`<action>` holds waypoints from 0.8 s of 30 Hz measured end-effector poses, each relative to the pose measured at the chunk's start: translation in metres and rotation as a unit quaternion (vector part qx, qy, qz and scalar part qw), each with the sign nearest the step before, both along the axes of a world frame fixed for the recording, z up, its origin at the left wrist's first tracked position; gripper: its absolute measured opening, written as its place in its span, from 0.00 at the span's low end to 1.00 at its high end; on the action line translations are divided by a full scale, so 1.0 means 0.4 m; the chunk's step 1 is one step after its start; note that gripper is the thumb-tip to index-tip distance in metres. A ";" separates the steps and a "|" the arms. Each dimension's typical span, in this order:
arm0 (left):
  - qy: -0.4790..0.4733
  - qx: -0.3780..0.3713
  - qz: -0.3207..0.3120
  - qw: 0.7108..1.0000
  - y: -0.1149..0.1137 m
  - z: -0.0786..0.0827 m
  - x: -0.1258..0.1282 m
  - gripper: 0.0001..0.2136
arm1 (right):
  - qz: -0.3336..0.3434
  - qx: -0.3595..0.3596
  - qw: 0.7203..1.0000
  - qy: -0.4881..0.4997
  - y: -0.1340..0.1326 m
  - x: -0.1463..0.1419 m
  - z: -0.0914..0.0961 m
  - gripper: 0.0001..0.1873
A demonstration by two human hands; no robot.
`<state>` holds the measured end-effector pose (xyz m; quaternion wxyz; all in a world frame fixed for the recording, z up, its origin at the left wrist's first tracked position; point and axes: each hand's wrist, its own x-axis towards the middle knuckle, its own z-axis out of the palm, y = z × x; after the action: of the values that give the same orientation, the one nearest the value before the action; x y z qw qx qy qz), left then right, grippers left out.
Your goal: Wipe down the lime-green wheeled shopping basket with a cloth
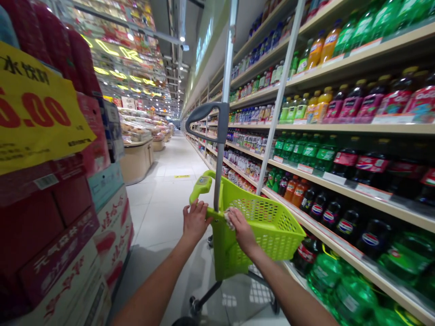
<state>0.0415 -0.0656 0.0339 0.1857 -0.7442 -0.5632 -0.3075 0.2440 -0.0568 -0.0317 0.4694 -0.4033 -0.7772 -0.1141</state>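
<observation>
A lime-green plastic shopping basket cart [272, 226] stands in a supermarket aisle in front of me, with two tall metal poles and a grey handle [207, 115] above. My left hand [194, 220] rests on the basket's near rim, fingers curled over the edge beside the pole. My right hand [240, 228] lies on the same rim, fingers closed round a small crumpled white thing [228, 216] that I cannot make out. The basket looks to have nothing in it.
Shelves of drink bottles [340, 149] run along the right side, close to the cart. Stacked red cartons [57, 235] with a yellow price sign [34, 108] stand at the left. White tiled floor [166, 199] stretches ahead to display counters [137, 156].
</observation>
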 end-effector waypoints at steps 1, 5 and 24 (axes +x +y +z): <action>-0.002 -0.001 -0.001 1.000 -0.003 0.000 0.005 0.15 | -0.012 -0.011 1.000 0.022 0.002 0.018 -0.013 0.25; -0.018 -0.001 0.002 1.000 -0.023 -0.003 0.045 0.16 | -0.043 -0.025 0.995 0.087 -0.005 0.013 -0.015 0.24; -0.073 -0.021 -0.087 0.993 -0.054 0.013 0.103 0.16 | 0.028 0.009 0.995 0.093 -0.112 -0.065 0.104 0.25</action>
<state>0.0827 -0.0873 0.0392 0.1008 -0.7698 -0.5145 -0.3641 0.2181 -0.1016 0.0098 0.5459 -0.3856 -0.7405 -0.0697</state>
